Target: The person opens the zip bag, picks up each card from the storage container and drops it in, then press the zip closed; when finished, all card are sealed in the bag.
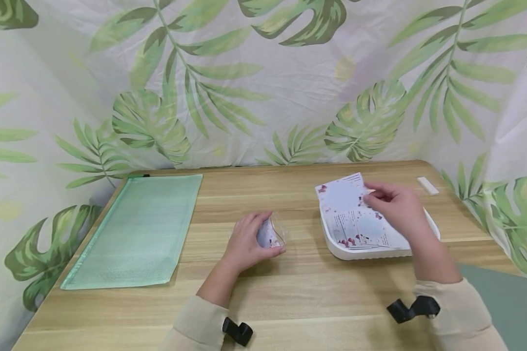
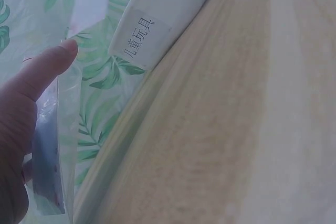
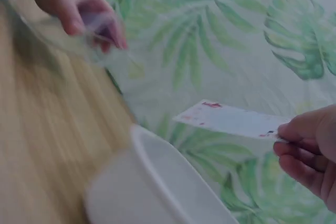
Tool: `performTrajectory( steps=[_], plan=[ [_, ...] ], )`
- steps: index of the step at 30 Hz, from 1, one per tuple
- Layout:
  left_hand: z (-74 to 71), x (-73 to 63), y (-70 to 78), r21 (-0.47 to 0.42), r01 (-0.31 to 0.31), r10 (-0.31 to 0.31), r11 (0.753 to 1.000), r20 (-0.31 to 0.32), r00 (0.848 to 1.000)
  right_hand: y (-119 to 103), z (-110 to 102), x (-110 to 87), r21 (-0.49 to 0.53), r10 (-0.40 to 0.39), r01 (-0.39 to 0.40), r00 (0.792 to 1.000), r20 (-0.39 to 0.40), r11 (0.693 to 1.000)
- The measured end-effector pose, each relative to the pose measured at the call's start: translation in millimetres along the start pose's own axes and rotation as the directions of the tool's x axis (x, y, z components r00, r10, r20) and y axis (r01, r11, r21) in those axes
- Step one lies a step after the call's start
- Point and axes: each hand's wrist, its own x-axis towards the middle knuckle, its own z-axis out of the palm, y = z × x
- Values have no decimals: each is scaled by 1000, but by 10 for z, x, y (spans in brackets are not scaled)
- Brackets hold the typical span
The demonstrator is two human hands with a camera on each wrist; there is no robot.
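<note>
While the wooden table [image 1: 290,307] carries everything in the head view, the right hand [image 1: 397,209] pinches a printed card [image 1: 340,195] by its right edge, raised at the far left corner of a white plastic tray [image 1: 355,254]. That tray stands toward the table's far right corner, with loose cards [image 1: 371,235] inside. Midway between the table's left and right edges, the left hand [image 1: 248,243] grips a clear plastic packet [image 1: 281,230] with cards in it, thumb on the near side, fingers on the far side.

From the left wrist, the thumb crosses the packet's edge, the other fingers mostly hidden. Its film looks slick and limp; the stack inside should lend stiffness, so its long sides seem the surest hold.

At the right wrist, the pinched card sticks out nearly flat from thumb and fingertips. It is probably light, thin but springy, easily creased: a gentle pinch at one edge should do.
</note>
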Motion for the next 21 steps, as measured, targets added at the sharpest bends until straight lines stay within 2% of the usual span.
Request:
performTrajectory(
  steps=[4,8,11,14,17,21],
  plan=[
    [2,2,2,-3,6,-6,1000,2,1000,-97,271,-124,128,46,-45,999,-3,991],
    [1,5,8,-2,4,-4,1000,1,1000,-158,513,-213,200,99,-108,994,53,974],
    [0,5,14,-1,-1,1,1000,-1,1000,-184,648,-256,225,148,-164,985,83,960],
    [-1,4,18,2,-4,4,1000,-1,1000,-200,742,-283,252,186,-200,979,77,947],
    [0,5,21,12,-4,4,1000,2,1000,-217,796,-301,259,197,-209,978,69,943],
    [6,6,14,14,0,0,1000,0,1000,-242,824,-323,233,184,-195,980,72,953]
  ],
)
